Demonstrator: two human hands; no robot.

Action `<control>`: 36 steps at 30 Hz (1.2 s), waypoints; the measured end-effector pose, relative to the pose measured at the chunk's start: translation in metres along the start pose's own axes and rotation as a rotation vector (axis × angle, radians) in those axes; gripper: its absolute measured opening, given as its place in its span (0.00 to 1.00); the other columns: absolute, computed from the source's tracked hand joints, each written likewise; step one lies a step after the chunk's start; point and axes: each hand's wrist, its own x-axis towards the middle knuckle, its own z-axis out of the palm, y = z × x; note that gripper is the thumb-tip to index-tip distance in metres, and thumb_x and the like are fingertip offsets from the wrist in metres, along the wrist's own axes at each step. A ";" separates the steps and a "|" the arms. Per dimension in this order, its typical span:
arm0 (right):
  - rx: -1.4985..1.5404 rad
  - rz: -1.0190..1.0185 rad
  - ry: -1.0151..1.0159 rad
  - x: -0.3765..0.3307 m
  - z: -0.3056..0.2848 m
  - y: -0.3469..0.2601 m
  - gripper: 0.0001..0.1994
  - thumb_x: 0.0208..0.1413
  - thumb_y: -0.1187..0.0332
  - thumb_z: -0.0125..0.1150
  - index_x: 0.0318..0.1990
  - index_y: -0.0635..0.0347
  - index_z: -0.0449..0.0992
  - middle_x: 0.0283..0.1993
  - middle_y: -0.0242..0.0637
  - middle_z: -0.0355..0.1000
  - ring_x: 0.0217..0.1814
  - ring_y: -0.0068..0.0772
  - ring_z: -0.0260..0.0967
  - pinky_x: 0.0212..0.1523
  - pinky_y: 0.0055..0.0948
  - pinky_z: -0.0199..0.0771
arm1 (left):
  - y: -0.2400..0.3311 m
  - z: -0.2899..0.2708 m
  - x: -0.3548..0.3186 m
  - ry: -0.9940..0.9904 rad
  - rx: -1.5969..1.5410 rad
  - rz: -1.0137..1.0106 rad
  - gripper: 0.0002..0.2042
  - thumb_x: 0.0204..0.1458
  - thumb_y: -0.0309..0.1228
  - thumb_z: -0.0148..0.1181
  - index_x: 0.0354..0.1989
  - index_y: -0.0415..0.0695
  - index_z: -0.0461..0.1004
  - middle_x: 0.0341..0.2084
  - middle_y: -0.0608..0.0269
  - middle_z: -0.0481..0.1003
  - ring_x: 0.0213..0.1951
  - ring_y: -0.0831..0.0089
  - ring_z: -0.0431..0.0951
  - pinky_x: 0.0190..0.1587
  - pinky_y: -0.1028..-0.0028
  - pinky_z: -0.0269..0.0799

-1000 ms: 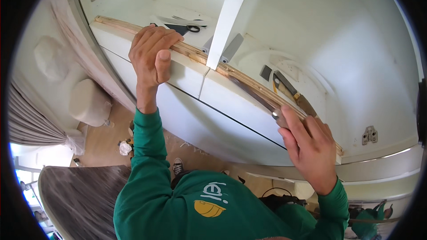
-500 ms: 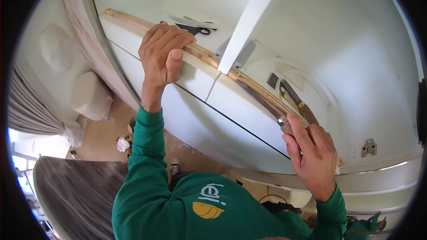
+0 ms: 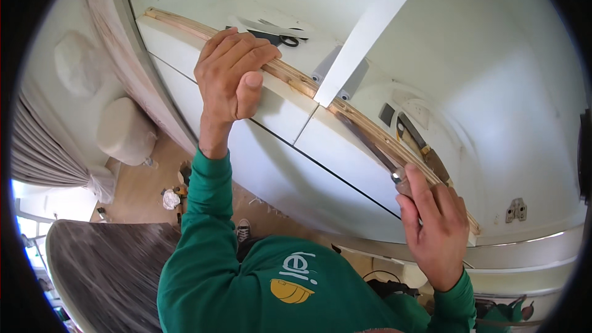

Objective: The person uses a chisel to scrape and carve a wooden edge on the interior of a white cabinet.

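1. Up high, the left hand (image 3: pixel 231 74) is curled over the wooden strip (image 3: pixel 296 80), the long bare-wood edge that runs along the front of the white cupboard (image 3: pixel 271 111). The fingers (image 3: pixel 246 49) are bent over the top of the strip and the thumb (image 3: pixel 250 89) presses on the white front just below it, so the hand is clamped on the strip.
2. Just behind the strip, near the left hand, black-handled scissors (image 3: pixel 280 38) lie on the shelf inside the cupboard.
3. A white upright board (image 3: pixel 370 24) stands on the shelf and meets the strip about halfway along it, between the two hands.
4. Two grey tubes (image 3: pixel 339 77) lie side by side at the foot of that board, just behind the strip.
5. Further right, a tool with a wooden handle (image 3: pixel 425 154) lies on the shelf behind the strip.
6. The right hand (image 3: pixel 435 228) is at the right end of the strip. It is mostly closed, and its fingers pinch a small shiny metal tool (image 3: pixel 399 179) that touches the strip.
7. A metal hinge (image 3: pixel 515 209) sits on the white wall past the right end of the strip.
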 end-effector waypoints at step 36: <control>-0.019 -0.011 0.069 0.002 0.004 0.002 0.26 0.68 0.56 0.74 0.71 0.44 0.80 0.33 0.29 0.66 0.34 0.34 0.68 0.35 0.40 0.68 | 0.007 -0.001 -0.001 -0.003 0.018 -0.024 0.28 0.73 0.46 0.37 0.37 0.47 0.87 0.36 0.59 0.86 0.42 0.56 0.85 0.63 0.51 0.75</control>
